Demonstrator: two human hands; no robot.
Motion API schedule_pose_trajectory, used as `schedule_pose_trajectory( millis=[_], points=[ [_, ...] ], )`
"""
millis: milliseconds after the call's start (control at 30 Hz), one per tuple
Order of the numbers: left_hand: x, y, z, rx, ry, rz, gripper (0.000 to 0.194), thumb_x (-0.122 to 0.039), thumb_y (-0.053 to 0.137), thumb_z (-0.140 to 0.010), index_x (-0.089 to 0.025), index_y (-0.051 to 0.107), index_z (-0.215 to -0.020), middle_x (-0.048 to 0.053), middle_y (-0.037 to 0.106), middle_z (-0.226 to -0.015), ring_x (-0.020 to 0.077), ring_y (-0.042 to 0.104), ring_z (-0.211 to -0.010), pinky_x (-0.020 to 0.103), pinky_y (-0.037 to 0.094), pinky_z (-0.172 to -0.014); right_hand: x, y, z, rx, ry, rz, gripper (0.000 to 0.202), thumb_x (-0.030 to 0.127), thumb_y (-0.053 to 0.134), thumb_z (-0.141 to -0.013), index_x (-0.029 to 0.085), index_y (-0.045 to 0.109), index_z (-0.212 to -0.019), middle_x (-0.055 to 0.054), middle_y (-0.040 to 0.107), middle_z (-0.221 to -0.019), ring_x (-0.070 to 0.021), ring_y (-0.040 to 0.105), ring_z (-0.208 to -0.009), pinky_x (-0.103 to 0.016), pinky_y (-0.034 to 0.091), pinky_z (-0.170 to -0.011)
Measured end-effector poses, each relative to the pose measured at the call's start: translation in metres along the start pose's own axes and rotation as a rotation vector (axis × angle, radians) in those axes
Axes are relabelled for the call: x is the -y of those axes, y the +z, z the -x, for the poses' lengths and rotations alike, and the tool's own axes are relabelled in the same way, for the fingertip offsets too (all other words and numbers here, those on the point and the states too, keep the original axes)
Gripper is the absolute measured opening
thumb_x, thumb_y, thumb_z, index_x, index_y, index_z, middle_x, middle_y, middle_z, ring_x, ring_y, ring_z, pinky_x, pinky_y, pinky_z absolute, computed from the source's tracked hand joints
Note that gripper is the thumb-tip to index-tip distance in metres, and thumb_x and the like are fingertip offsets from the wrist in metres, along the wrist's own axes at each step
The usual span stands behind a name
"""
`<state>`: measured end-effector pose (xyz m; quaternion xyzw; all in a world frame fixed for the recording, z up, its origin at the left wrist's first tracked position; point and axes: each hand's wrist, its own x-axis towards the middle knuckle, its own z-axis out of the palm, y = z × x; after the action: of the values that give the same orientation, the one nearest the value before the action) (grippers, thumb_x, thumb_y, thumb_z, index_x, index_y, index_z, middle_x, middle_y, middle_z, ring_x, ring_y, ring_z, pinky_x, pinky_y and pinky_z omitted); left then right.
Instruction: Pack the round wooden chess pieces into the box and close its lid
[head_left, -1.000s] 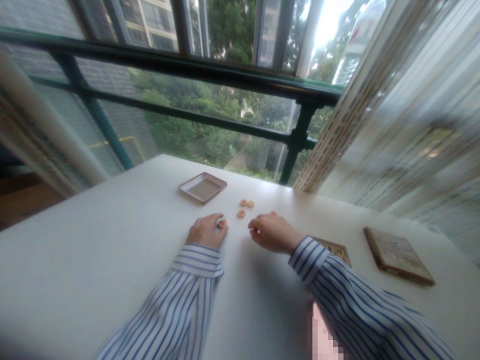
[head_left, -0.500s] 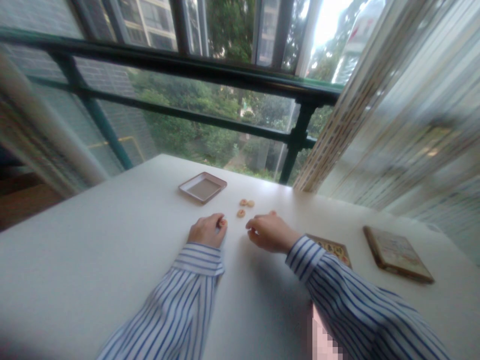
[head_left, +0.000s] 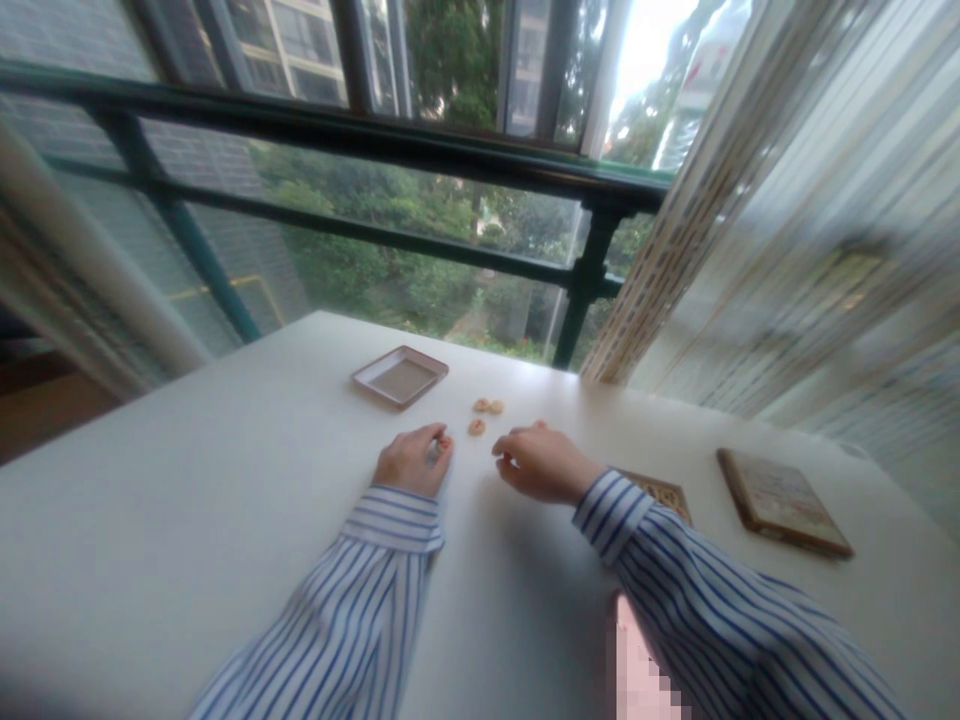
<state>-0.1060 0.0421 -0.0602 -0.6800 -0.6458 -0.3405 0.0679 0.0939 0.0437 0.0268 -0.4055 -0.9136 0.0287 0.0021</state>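
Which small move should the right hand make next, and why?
Perhaps the right hand could ease forward-left to the nearest loose piece: it lies uncovered just ahead, while the left hand curls around another piece.

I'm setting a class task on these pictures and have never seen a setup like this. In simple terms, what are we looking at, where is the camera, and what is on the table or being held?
There is no machine here: one person works with bare hands, and a head-worn camera looks forward and down at them. On the white table lie a shallow tray, three loose round pieces, and, at the right, a flat book-like case. The right sleeve partly hides a patterned panel. Another round piece is at the left hand; whether it is gripped or just touched is unclear. The right hand is curled near the loose pieces, and its contents, if any, are hidden.
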Motion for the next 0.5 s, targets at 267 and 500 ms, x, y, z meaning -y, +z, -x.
schedule_pose_trajectory(
  millis=[267, 500],
  points=[
    [-0.007, -0.003, 0.001, -0.049, 0.041, 0.074, 0.030, -0.029, 0.045, -0.078, -0.016, 0.061, -0.100, 0.008, 0.068, -0.093, 0.0204, 0.061, -0.085, 0.031, 0.046, -0.080, 0.002, -0.012, 0.010, 0.013, 0.038, -0.010, 0.032, 0.027, 0.039, -0.083, 0.021, 0.061, -0.105, -0.007, 0.065, -0.101, -0.0195, 0.057, -0.093, -0.029, 0.041, -0.075],
    [-0.015, -0.004, 0.002, -0.067, 0.102, 0.111, 0.031, -0.030, 0.046, -0.078, -0.015, 0.060, -0.100, 0.008, 0.067, -0.091, 0.0204, 0.061, -0.083, 0.031, 0.046, -0.079, -0.003, -0.017, 0.019, -0.005, 0.051, -0.031, 0.032, 0.027, 0.040, -0.083, 0.021, 0.061, -0.106, -0.007, 0.064, -0.102, -0.0181, 0.058, -0.092, -0.027, 0.040, -0.077]
  ],
)
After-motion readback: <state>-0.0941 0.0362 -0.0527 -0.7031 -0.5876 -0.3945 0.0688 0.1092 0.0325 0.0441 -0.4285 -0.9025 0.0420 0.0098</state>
